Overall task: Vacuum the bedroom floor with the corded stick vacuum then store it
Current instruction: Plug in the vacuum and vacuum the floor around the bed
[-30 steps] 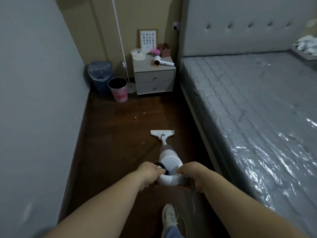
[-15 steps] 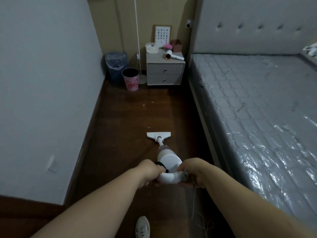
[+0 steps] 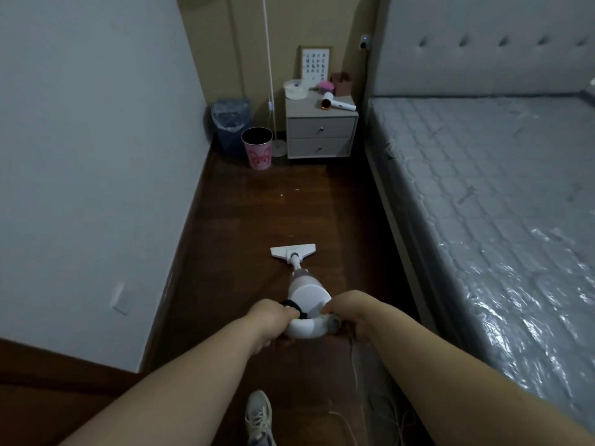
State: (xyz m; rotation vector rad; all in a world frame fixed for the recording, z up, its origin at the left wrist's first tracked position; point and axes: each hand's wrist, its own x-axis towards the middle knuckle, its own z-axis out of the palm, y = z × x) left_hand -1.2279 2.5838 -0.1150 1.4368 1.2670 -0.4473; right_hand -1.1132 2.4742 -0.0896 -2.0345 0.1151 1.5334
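Step in hand: a vacuuming pass down the aisle between the left wall [image 3: 96, 156] and the bed [image 3: 483, 220].
Vacuum [image 3: 306, 294]: a white corded stick vacuum, leaning toward the person, in the middle of the dark wood floor [image 3: 241, 220].
Head [image 3: 292, 251]: flat on the floor, pointing toward the far end of the aisle.
Left grip: the left hand [image 3: 269, 317] is curled round the left side of the looped handle, grasping it.
Right grip: the right hand [image 3: 349, 312] is clenched round the right side of the same handle.
Cord [image 3: 354, 365]: hangs from the handle on the right and lies in loose coils on the near floor by the bed, beside the person's shoe [image 3: 259, 416].
Done so far: cannot tell which parts are already clean; the near floor shows no clear debris.
Left to do: small pale specks [image 3: 291, 235] lie just beyond the head, and more [image 3: 282, 195] farther on, so the far stretch looks unfinished.
Far end: a nightstand [image 3: 322, 130], a pink bin [image 3: 257, 148] and a blue bin [image 3: 230, 123] stand there; the floor around them likely needs a pass.
Storage: not yet begun; the vacuum is in use and the cord is unwound.
Progress, as a judgement: mid-task, with the far aisle and storing to come.
Risk: the loose cord near the feet could snag.
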